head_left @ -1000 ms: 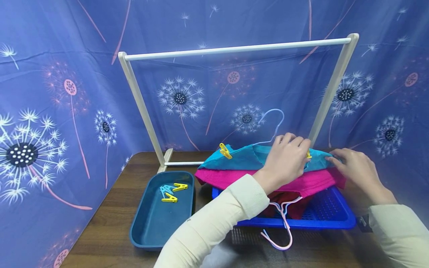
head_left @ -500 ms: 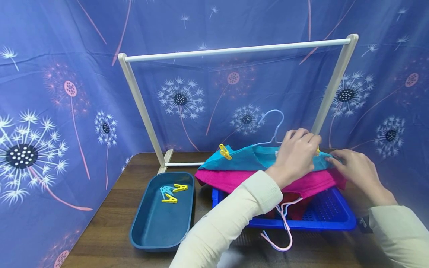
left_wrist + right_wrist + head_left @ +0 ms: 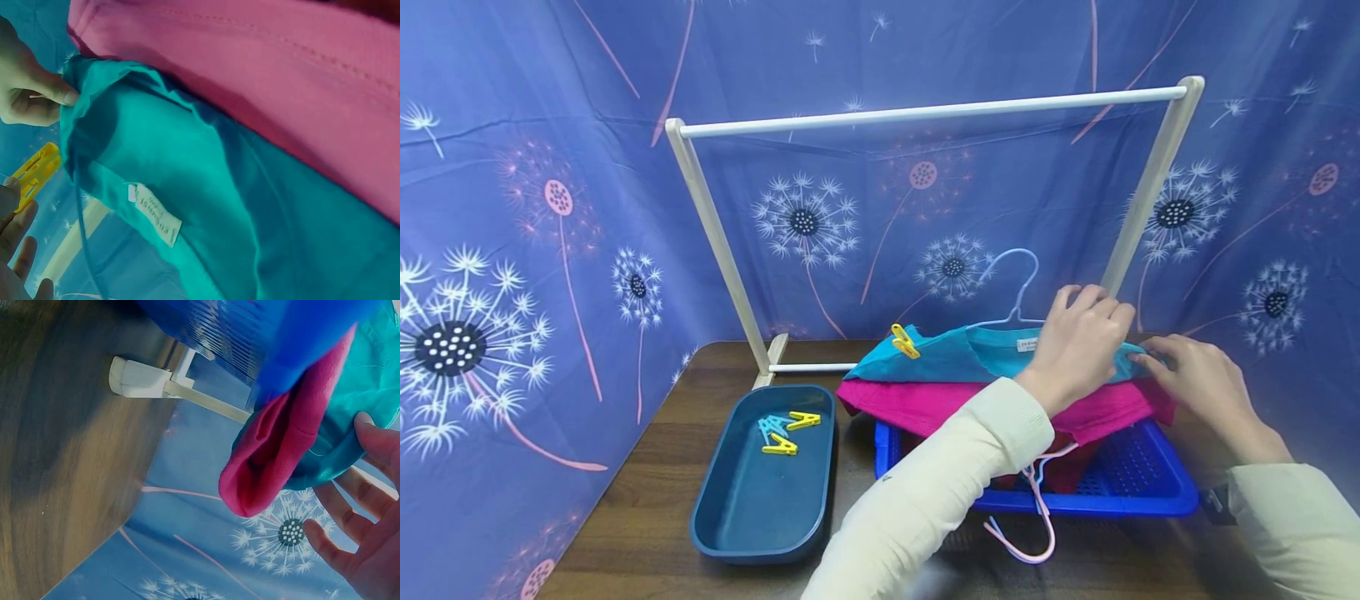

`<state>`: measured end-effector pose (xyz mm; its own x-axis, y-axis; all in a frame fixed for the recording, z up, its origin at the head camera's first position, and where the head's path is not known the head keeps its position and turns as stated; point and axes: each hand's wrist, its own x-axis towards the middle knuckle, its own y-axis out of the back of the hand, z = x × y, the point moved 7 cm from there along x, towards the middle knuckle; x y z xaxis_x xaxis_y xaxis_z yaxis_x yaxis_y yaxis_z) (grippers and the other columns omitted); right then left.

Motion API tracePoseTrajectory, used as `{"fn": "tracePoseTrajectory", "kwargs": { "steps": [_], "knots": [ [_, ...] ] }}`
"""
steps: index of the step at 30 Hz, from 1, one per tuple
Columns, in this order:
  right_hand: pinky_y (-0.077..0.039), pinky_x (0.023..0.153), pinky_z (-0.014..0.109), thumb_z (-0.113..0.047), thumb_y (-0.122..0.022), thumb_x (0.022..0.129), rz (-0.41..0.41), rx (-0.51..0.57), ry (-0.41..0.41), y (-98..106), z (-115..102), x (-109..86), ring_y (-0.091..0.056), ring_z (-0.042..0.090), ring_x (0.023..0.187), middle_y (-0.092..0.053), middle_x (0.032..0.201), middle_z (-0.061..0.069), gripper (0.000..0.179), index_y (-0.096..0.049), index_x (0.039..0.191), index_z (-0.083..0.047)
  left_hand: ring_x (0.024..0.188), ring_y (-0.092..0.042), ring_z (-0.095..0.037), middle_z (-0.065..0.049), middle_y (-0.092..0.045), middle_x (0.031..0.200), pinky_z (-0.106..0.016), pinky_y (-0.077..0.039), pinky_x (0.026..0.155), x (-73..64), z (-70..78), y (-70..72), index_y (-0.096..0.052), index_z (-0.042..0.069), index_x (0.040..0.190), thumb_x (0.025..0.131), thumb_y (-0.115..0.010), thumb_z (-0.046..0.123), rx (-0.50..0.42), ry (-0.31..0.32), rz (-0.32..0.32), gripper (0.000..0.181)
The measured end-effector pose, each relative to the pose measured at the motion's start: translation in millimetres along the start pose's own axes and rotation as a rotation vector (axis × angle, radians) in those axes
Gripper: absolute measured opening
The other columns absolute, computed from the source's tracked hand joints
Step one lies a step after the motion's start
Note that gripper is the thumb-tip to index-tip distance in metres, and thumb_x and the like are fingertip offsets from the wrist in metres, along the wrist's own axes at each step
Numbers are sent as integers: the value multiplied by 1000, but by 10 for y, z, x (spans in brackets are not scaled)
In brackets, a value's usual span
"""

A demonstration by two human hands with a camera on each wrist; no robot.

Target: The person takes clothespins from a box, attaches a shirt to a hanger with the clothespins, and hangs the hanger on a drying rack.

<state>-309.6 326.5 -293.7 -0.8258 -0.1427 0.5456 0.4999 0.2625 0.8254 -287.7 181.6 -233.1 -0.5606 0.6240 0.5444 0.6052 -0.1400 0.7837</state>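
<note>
Teal shirt: the teal shirt (image 3: pixel 955 357) lay on top of a pink garment (image 3: pixel 940 398) over the blue basket (image 3: pixel 1138 490), its long axis running left to right across the table, collar and label turned toward the backdrop.
Hanger: a light blue hanger (image 3: pixel 1017 283) sat inside the shirt, its hook standing up behind the collar and curling left.
Left hand: the left hand (image 3: pixel 1081 343) curled over the shirt's right shoulder, fingers gripping a yellow clothespin (image 3: pixel 34 175) at the fabric's edge.
Right hand: the right hand (image 3: pixel 1197 379) pinched the shirt's right end between thumb and fingertips.
Other peg: a second yellow peg (image 3: pixel 903 339) was clipped on the shirt's left shoulder.
Surroundings: a dark tray (image 3: pixel 741 508) holding loose pegs (image 3: pixel 784 429) stood left of the basket; the white rail (image 3: pixel 925 110) spanned the table behind; a pink hanger (image 3: pixel 1033 517) hung over the basket's near rim.
</note>
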Motion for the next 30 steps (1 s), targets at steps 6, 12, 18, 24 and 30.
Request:
{"fn": "tracePoseTrajectory", "kwargs": {
  "steps": [6,12,18,24,30],
  "knots": [
    [-43,56,49,-20,-68,80,6,10,1,0,-16,-15,-59,35,65,-66,79,20,21,-67,93,-3,121,-42,-6,19,-60,115,-33,-23,107,16,0,-69,-55,31,113,78,-64,46,35,12,-10,40],
    [-44,59,52,-20,-68,81,14,13,-17,3,-14,-28,-60,37,69,-66,80,20,19,-67,91,-4,118,-45,-8,16,-62,112,-35,-24,107,43,7,-49,-57,30,113,83,-59,40,62,-7,25,32],
    [-44,60,53,-14,-69,79,14,11,9,4,-20,-40,-60,41,73,-66,84,22,16,-66,91,-4,116,-45,-7,17,-61,111,-36,-24,107,70,1,-54,-57,31,110,84,-58,38,66,2,5,27],
    [-43,56,53,-5,-71,72,66,-1,74,33,-52,-45,-59,40,67,-66,80,20,15,-66,86,-5,110,-46,-7,19,-63,104,-35,-26,103,107,14,-49,-59,33,104,85,-57,34,62,14,-14,19],
    [-42,53,51,-5,-72,69,115,-9,105,61,-83,-53,-59,40,64,-66,78,18,16,-66,84,-5,109,-45,-6,20,-62,106,-32,-29,99,140,34,-54,-59,35,106,84,-58,35,49,0,-62,22]
  ]
}}
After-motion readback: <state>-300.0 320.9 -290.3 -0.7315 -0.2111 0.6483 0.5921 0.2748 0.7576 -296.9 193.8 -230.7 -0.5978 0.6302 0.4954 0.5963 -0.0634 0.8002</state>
